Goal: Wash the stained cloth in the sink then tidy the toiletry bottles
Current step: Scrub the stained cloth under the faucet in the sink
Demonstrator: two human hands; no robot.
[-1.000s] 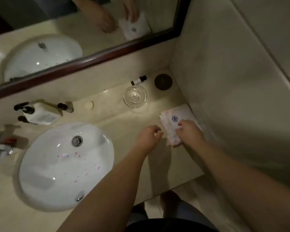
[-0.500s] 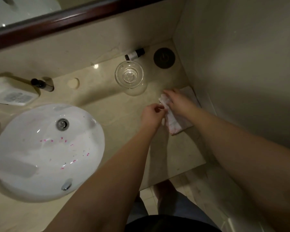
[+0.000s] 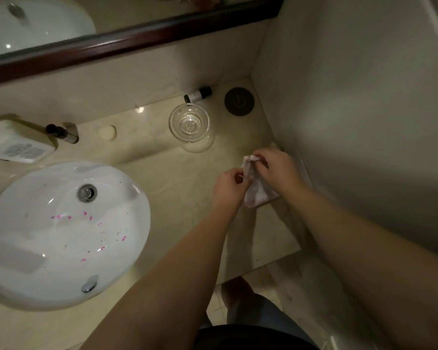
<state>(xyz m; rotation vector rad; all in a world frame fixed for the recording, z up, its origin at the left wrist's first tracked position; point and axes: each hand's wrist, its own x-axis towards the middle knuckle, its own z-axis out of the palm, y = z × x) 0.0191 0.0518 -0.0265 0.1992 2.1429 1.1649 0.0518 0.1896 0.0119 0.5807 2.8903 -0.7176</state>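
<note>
At center right of the frame, the left hand and right hand each hold a curled grip on the stained cloth above the counter; bunching it securely should ease carrying to the sink, lower left.

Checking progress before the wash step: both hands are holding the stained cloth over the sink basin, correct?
Not quite. Both the left hand and right hand do hold the cloth, but over the countertop by the right wall, not over the sink. The head view shows this.
</note>
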